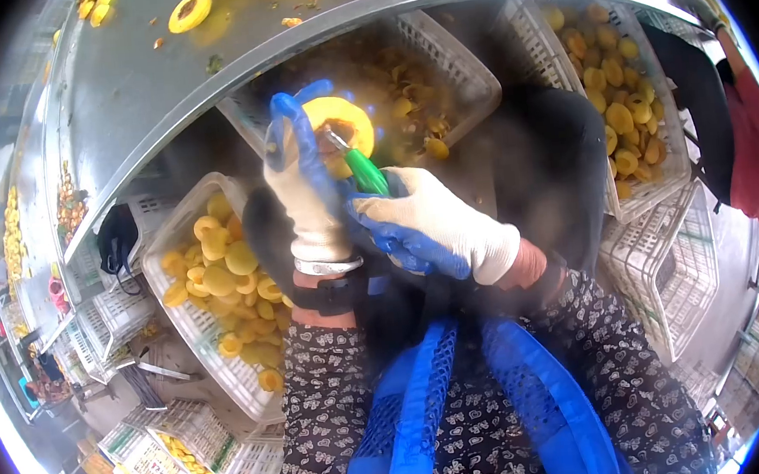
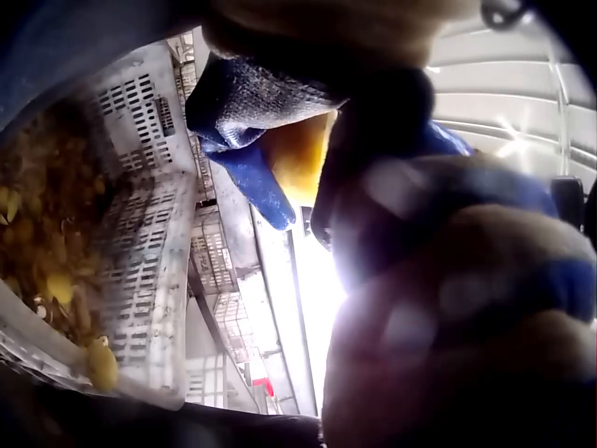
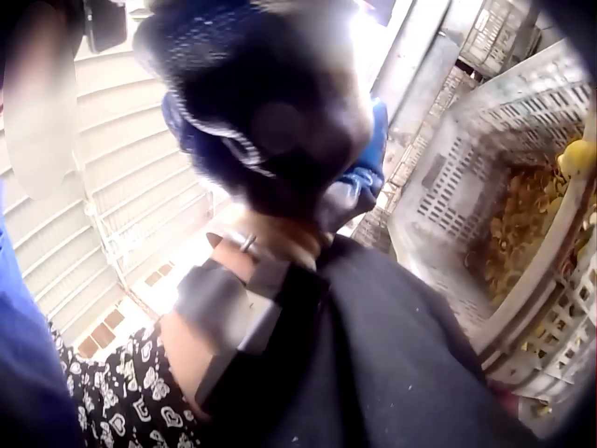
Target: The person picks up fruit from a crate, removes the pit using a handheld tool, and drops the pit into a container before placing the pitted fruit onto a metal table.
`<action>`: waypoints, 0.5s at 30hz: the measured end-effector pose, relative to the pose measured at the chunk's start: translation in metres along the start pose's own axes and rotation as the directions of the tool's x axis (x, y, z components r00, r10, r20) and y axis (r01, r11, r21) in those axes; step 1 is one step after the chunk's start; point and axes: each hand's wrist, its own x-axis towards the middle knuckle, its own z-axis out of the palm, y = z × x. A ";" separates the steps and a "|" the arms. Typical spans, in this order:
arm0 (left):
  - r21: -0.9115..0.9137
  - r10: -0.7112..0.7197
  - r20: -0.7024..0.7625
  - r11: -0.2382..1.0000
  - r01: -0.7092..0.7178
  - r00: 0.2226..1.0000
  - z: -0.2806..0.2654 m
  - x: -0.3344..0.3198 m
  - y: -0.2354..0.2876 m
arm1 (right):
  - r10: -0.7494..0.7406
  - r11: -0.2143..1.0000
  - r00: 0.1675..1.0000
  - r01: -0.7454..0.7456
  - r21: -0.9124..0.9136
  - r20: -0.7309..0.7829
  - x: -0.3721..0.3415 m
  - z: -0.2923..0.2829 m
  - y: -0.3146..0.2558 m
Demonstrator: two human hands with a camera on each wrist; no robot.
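A yellow peach half (image 1: 343, 114) with a brownish hollow faces up in the head view. My left hand (image 1: 306, 176), in a white glove with blue coating, holds it by the edge. With my right hand (image 1: 446, 222), gloved the same way, I grip a green-handled pitting tool (image 1: 365, 173); its metal tip lies at the hollow of the peach. In the left wrist view, blue glove fingers (image 2: 256, 107) surround the peach half, which is partly hidden. The right wrist view shows the back of the dark-lit right glove, and the tool is hidden there.
Beneath the hands stands a white crate (image 1: 464, 71) with scraps and peach pieces. Crates of peach halves flank me, one left (image 1: 174, 318) and one right (image 1: 675, 157). A metal table (image 1: 129, 105) curves ahead, bearing a few halves. Another person's red sleeve (image 1: 753, 146) shows at right.
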 end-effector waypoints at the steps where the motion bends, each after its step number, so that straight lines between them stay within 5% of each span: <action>1: 0.002 0.011 0.001 1.000 -0.011 1.000 0.000 -0.001 0.000 | -0.102 0.985 0.992 0.090 -0.147 -0.072 0.005 0.004 0.009; 3: -0.026 -0.008 0.022 1.000 0.008 1.000 -0.003 -0.001 0.001 | -0.212 0.927 0.964 0.146 -0.346 -0.162 0.004 0.010 0.012; 5: 0.222 0.194 0.051 0.954 -0.201 0.980 -0.007 0.000 -0.003 | -0.318 0.820 0.916 0.136 -0.557 -0.246 0.000 0.017 0.012; 6: 0.128 0.123 0.040 0.984 -0.127 0.992 -0.008 0.000 -0.003 | -0.376 0.742 0.884 0.108 -0.661 -0.277 -0.003 0.018 0.010; 7: 0.030 0.051 0.029 0.998 -0.052 0.998 -0.008 0.000 0.000 | -0.286 0.803 0.917 0.071 -0.592 -0.277 -0.004 0.012 0.006; 11: -0.253 -0.250 0.090 0.931 0.265 0.964 -0.008 0.005 0.002 | -0.356 0.760 0.911 0.152 -0.632 -0.209 0.003 0.005 0.002; 15: -0.372 -0.274 0.086 0.883 0.286 0.958 -0.008 0.001 0.003 | -0.338 0.667 0.925 0.103 -0.738 -0.176 0.006 0.002 -0.004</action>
